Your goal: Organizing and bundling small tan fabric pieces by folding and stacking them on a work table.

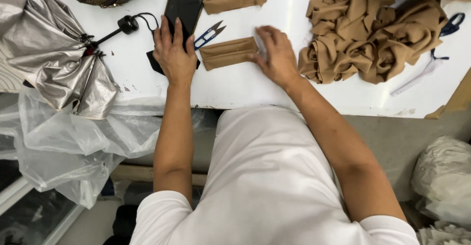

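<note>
The white bench [274, 85] fills the top of the view, and everything here is placed off the folded tan fabric piece [228, 52] lying near its middle. Up and to the right of that piece sits the big heap of crumpled tan fabric [373, 39]; far off to its left, a silver folded umbrella [54, 53] sprawls over the bench edge above clear plastic sheeting [73, 147]. Just above it lies a second folded tan piece [234, 0], and up-left of it a black phone [184, 2], with small blue thread snips [208, 35] between phone and fabric. Now the hands: the right hand [277, 56] lies flat, fingers spread, no clench at all, pressing the right end of the folded piece. The left hand [172, 53] rests open just left of it, fingers spread over the phone's lower end and a dark scrap beneath, grasping nothing. To do this well, I'd judge the palm should stay flat and sweep along the fold so the edges stay aligned and the stretchy layers don't creep apart.
</note>
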